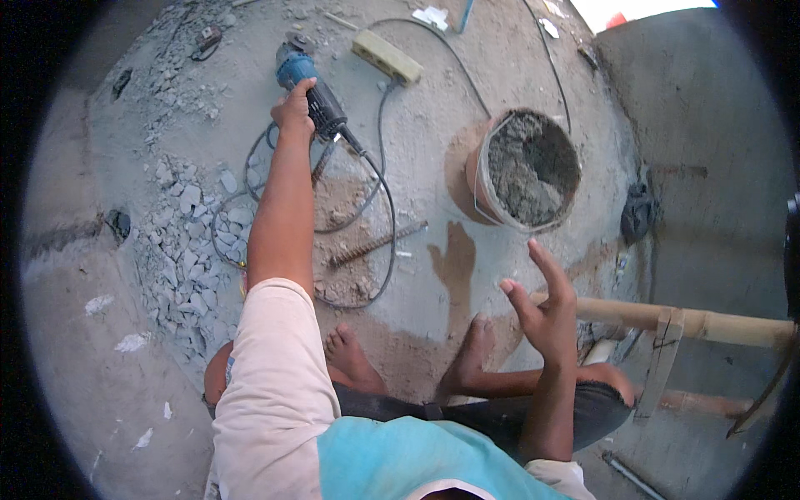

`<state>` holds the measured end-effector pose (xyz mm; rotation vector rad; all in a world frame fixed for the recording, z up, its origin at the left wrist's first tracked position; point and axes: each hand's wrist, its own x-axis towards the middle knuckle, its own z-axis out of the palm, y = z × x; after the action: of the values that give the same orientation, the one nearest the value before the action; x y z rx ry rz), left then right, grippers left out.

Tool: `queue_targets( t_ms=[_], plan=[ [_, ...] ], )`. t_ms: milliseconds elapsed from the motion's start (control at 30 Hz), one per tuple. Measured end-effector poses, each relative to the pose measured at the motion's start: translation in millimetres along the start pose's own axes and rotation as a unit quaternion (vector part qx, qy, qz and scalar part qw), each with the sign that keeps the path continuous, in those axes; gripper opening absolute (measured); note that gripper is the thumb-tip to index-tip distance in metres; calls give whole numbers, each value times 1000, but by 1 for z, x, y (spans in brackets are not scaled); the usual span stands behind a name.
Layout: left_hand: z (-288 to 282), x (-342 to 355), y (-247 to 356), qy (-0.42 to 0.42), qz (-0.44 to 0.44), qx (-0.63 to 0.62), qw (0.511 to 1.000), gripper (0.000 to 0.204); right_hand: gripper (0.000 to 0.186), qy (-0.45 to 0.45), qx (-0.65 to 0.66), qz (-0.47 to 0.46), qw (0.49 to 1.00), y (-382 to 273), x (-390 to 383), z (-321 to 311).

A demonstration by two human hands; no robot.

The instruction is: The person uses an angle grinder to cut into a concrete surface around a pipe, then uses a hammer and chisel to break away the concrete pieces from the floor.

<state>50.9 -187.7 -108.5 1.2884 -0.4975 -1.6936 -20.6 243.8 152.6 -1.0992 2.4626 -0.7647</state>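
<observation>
At the far end of my stretched-out arm, my left hand [296, 108] is wrapped round the body of an angle grinder [315, 90], blue at the head and black at the handle. The grinder's disc [300, 42] points away from me, and a black cord [379, 171] trails from its rear end in loops. My right hand [548, 312] hangs in the air, thumb and fingers apart, with nothing in it. Nearest to it is a bucket [479, 179] with a wire handle, holding wet grey mortar [529, 167]; the hand does not touch it.
A yellowish socket block [387, 57] lies just right of the grinder. Broken rubble [187, 250] covers the floor at left. A ribbed rusty rod [379, 243] lies among the cord loops. Bamboo poles [708, 321] stretch across the right, near a grey wall [708, 125].
</observation>
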Motion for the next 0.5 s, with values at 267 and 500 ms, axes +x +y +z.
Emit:
queue_targets(
  t_ms=[267, 500],
  plan=[
    [-14, -8, -12, -48, 128, 135, 981, 45, 58, 3, 19, 3, 1000, 2, -6, -5],
    [-62, 21, -10, 14, 274, 204, 940, 42, 58, 1, 15, 1, 1000, 2, -13, -15]
  ],
)
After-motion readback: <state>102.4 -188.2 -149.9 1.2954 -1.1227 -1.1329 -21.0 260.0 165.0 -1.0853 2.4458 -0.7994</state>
